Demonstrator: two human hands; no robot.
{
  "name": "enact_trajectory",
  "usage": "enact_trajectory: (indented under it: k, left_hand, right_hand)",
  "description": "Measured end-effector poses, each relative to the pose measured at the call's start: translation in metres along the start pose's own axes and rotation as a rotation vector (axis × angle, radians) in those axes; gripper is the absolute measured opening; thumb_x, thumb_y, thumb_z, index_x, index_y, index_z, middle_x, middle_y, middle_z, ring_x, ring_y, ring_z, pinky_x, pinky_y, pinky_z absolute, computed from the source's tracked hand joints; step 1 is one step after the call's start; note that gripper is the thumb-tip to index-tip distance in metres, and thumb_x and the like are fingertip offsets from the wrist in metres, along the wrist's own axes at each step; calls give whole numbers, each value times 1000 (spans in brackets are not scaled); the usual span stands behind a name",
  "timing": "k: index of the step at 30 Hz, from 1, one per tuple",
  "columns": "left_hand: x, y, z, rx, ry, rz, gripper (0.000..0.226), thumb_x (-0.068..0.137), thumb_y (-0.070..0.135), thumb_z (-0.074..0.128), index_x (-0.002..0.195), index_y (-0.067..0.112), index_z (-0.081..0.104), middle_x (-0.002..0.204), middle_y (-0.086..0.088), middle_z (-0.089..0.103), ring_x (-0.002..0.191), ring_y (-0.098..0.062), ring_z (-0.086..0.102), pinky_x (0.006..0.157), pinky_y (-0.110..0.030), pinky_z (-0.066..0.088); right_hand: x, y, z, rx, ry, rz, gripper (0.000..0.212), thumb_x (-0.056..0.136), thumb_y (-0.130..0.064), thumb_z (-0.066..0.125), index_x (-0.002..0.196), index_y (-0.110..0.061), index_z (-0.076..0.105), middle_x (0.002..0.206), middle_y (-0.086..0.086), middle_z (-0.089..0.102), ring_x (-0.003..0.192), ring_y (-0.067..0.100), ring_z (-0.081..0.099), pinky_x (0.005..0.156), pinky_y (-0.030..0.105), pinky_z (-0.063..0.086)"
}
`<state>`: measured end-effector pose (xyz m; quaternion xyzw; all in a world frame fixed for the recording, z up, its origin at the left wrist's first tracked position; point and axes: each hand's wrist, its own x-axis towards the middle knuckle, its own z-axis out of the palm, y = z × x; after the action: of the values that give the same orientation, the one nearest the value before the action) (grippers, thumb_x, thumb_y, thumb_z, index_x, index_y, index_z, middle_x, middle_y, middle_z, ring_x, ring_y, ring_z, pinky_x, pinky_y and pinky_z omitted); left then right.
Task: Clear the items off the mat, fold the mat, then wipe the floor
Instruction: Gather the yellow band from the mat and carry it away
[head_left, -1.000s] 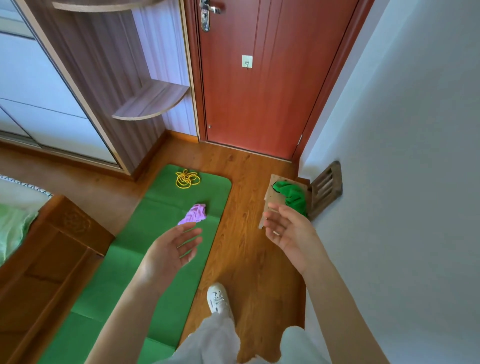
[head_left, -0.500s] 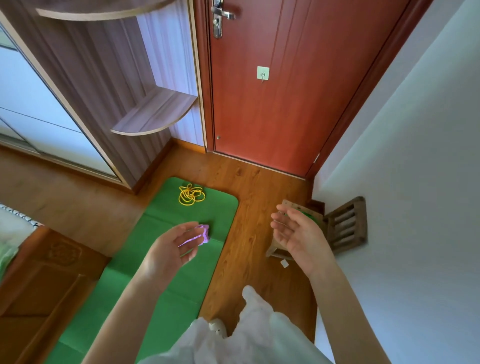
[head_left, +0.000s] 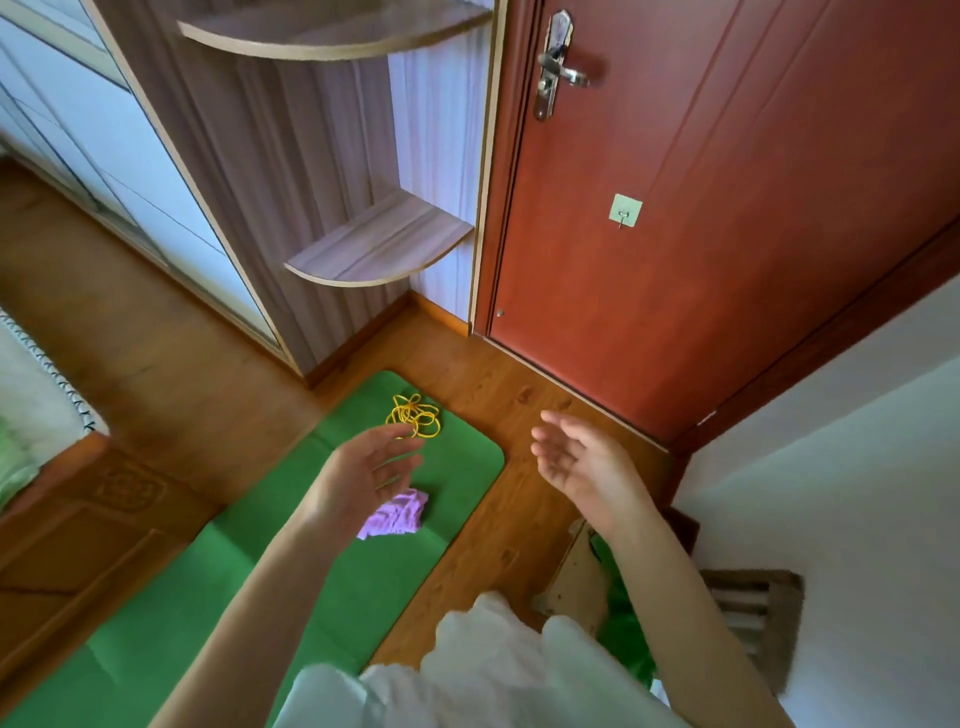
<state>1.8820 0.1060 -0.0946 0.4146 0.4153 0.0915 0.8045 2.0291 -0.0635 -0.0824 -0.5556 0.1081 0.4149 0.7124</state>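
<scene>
A green mat (head_left: 332, 571) lies on the wooden floor, its far end near the red door. A tangle of yellow cord (head_left: 414, 416) sits at that far end, and a crumpled purple cloth (head_left: 397, 514) lies a little nearer. My left hand (head_left: 363, 475) hovers over the mat between the two items, fingers spread and holding nothing. Above the bare floor to the right of the mat, my right hand (head_left: 582, 462) is also open and empty, palm turned inward.
A red door (head_left: 701, 208) stands ahead, with a corner shelf unit (head_left: 374, 244) to its left. A wooden stool (head_left: 576, 577) with a green cloth (head_left: 623, 629) and a slatted wooden piece (head_left: 753, 613) sit by the white wall at right. Wooden furniture (head_left: 78, 545) borders the mat's left.
The view has moved forward toward the door. Both hands have reached further ahead; the left hand has passed beyond the purple cloth toward the yellow cord.
</scene>
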Motion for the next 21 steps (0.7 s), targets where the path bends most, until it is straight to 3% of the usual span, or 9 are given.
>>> enact_trajectory:
  k: [7,11,15,21]
  left_hand:
    - [59,0,-2,-91,141,-36,22,95,14,39,91,13,61,73,3,72,78,-16,59,71,-27,44]
    - [100,-23,-22,-103,183,-56,25,95,9,36,95,12,61,76,0,72,62,-10,67,71,-27,43]
    - [159,-64,-47,-46,192,-101,22,93,8,41,97,11,62,76,1,73,64,-11,66,67,-27,45]
    - [286,-128,-110,47,119,-79,21,88,4,48,107,4,59,87,-10,73,71,-18,67,71,-30,47]
  right_hand:
    - [89,-22,2,-163,-83,97,19,98,-10,42,99,-7,61,86,8,62,77,17,60,67,25,50]
    - [152,-9,10,-209,-98,141,18,97,-9,43,100,-7,60,87,8,62,77,18,60,65,24,51]
    - [230,31,15,-210,-79,179,17,97,-9,44,99,-7,60,87,9,61,75,18,59,58,22,51]
    - [366,136,12,-109,-1,234,15,96,-7,45,92,-6,59,85,12,59,74,21,57,64,27,46]
